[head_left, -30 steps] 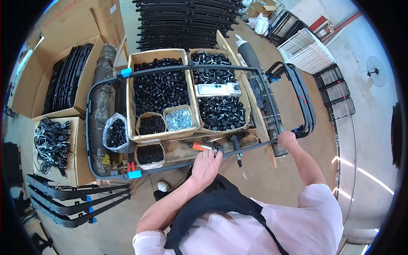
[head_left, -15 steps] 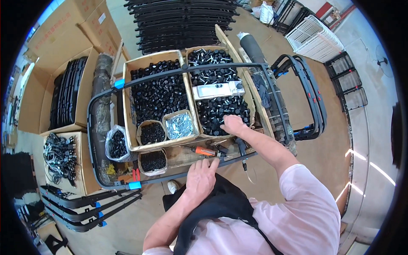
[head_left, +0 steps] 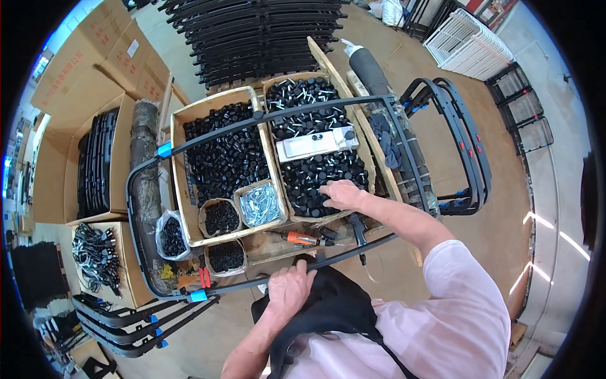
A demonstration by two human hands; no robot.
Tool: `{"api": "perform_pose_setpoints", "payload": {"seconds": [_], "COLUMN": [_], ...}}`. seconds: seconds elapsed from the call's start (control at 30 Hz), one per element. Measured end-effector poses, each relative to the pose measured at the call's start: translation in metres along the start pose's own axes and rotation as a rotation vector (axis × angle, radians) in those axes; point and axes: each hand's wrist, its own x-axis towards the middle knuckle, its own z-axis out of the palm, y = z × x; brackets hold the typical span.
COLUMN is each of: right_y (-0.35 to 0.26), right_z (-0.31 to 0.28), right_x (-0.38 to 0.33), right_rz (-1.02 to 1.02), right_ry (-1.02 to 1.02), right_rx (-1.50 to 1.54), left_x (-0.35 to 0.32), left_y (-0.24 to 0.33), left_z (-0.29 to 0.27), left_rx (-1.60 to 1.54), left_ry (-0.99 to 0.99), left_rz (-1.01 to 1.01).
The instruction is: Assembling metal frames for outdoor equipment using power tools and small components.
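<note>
My right hand (head_left: 342,194) reaches into the near part of a wooden bin of black knob-headed bolts (head_left: 315,170). Its fingers are bent down in a pinch among the heads, and what lies between the tips is hidden. My left hand (head_left: 291,287) is curled at the near bar of a black tubular frame (head_left: 353,247), its fingertips closed against something dark that I cannot make out. That frame lies across the bins, with blue wraps at its left corners. A white box lid (head_left: 315,144) rests across the bolts, dividing them.
Left of my right hand, a bin holds black caps (head_left: 224,145), with small boxes of silver screws (head_left: 259,205) and black screws (head_left: 221,218). An orange-handled driver (head_left: 300,238) and a dark power driver (head_left: 358,230) lie near the front. More frames (head_left: 457,148) hang at right.
My view has shifted, so the bins sit slightly lower and turned. The right hand stays among the knob bolts; the left hand's fingers are more curled, at the near bar.
</note>
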Motion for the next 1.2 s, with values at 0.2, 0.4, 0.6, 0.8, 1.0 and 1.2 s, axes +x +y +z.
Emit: {"api": "perform_pose_setpoints", "payload": {"seconds": [0.2, 0.4, 0.6, 0.8, 1.0, 1.2], "right_y": [0.043, 0.171, 0.225, 0.243, 0.253, 0.221], "right_z": [-0.066, -0.197, -0.223, -0.221, -0.23, -0.235], "right_x": [0.002, -0.004, 0.027, 0.043, 0.05, 0.063], "right_rz": [0.014, 0.459, 0.478, 0.407, 0.308, 0.457], "right_ry": [0.26, 0.542, 0.623, 0.472, 0.373, 0.35], "right_rx": [0.15, 0.584, 0.285, 0.068, -0.165, -0.196], "left_x": [-0.006, -0.005, 0.0, 0.003, 0.002, 0.001], "left_y": [-0.001, -0.003, 0.013, 0.003, 0.003, 0.001], "left_z": [-0.016, -0.009, -0.027, -0.018, -0.005, -0.01], "left_rx": [0.103, 0.044, -0.014, 0.089, -0.008, 0.054], "left_ry": [0.484, 0.217, 0.127, 0.267, 0.109, 0.251], "left_rz": [0.301, 0.243, 0.045, 0.198, -0.003, 0.126]}}
